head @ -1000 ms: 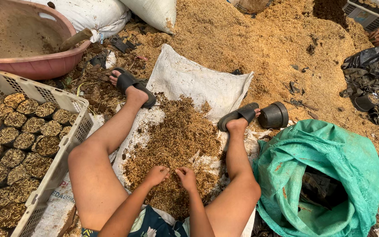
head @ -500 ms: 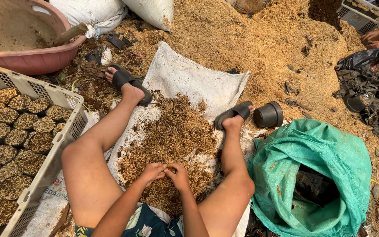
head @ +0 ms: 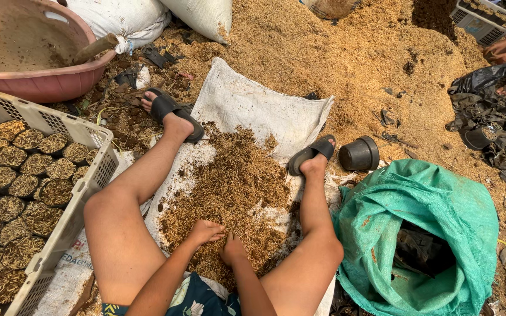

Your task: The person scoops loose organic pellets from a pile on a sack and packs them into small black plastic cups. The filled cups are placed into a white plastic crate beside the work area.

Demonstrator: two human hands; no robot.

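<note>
Both hands dig into a heap of brown husk mix on a white sack.

The left hand (head: pixel 206 231) and right hand (head: pixel 232 251) press knuckles-up, fingers curled into the husk pile (head: pixel 229 187) near the sack's (head: pixel 253 102) near edge; whether either grips anything cannot be told. A green mesh bag (head: pixel 440 205) lies right, a white crate (head: pixel 89 175) of filled pots left.

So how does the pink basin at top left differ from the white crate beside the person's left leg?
The pink basin is round with solid walls; the white crate is rectangular with slotted, see-through walls. The basin holds loose brown material with a wooden handle leaning on its rim; the crate holds rows of small round pots filled with husk. Both sit on the ground to the person's left, and neither hand touches them: left hand and right hand are in the husk pile.
</note>
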